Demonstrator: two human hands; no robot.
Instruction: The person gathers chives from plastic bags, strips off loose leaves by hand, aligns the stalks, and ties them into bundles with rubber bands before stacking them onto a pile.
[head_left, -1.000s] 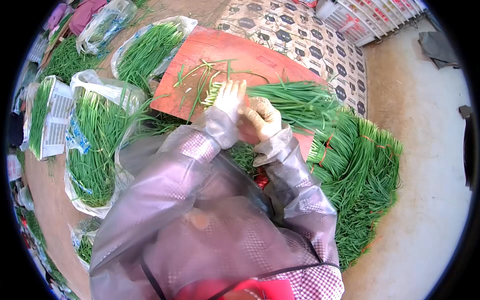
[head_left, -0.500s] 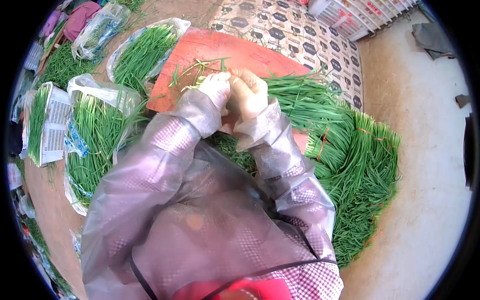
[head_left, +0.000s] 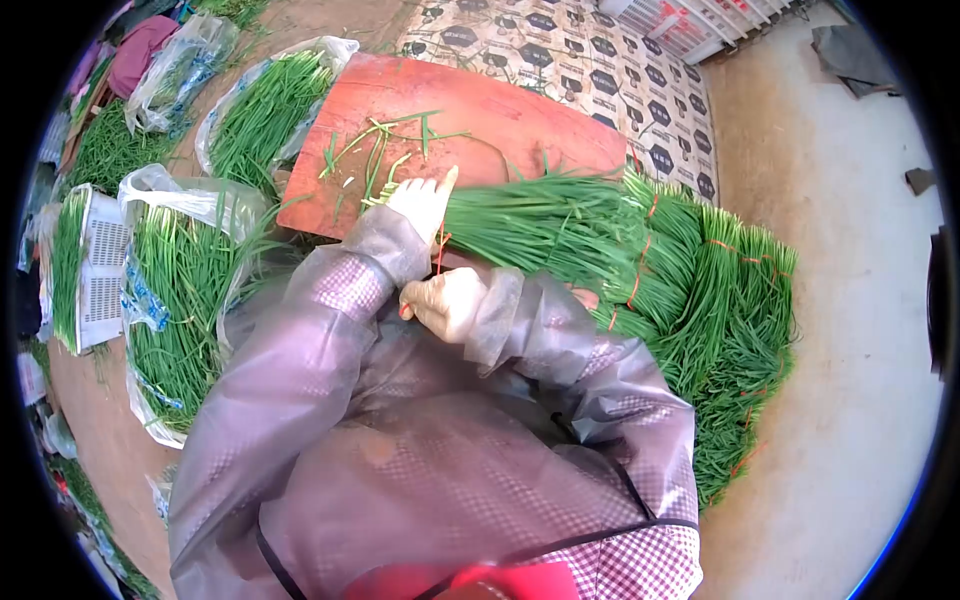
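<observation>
My left hand grips the near-left end of a bundle of garlic chives, its fingers around the stems and one finger pointing up. The bundle lies across a red board, leaves stretching to the right. Just below, my right hand is closed on a thin red tie, which runs up taut to the bundle beside my left hand. A bit of red shows at the right fingers. Loose chive pieces are scattered on the board past my left hand.
On the right, bundles with red ties are stacked beside the board. Plastic bags of chives and a white basket stand at left. Behind the board lies patterned sheeting, with a white crate at the back.
My hands were together over the bundle's end. My right hand has come down toward my body, drawing out the red tie, while my left hand stays at the stems and has shifted slightly nearer.
</observation>
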